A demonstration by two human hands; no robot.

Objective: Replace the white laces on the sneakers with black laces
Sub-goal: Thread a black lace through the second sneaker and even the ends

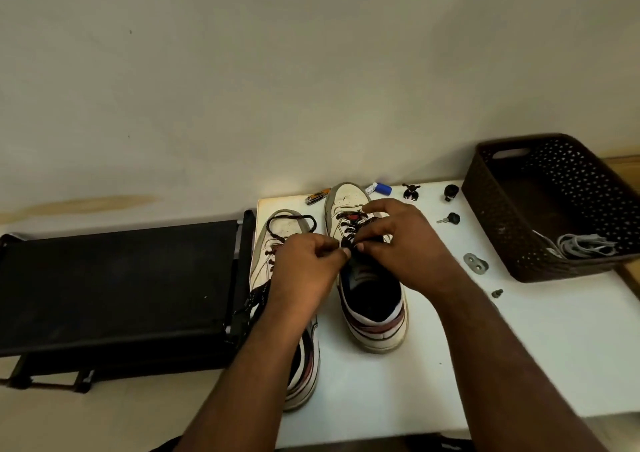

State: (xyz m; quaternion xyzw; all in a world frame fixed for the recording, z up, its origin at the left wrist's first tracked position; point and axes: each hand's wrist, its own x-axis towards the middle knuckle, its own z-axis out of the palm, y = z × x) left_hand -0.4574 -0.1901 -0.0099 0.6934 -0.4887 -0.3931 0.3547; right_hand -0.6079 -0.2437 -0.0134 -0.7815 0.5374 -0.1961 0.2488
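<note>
Both hands [349,254] pinch black lace [347,240] (white table [519,347], bare wall).

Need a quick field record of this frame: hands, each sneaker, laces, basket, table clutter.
left hand: pinching black lace of right sneaker
right hand: pinching the same lace
right sneaker: black lace through its eyelets
left sneaker: black lace partly threaded, loose loop over toe
basket: brown, holds white laces
table: white; knobs, screws, metal plate

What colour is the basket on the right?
Dark brown basket, perforated walls; seen in the head view.
</note>
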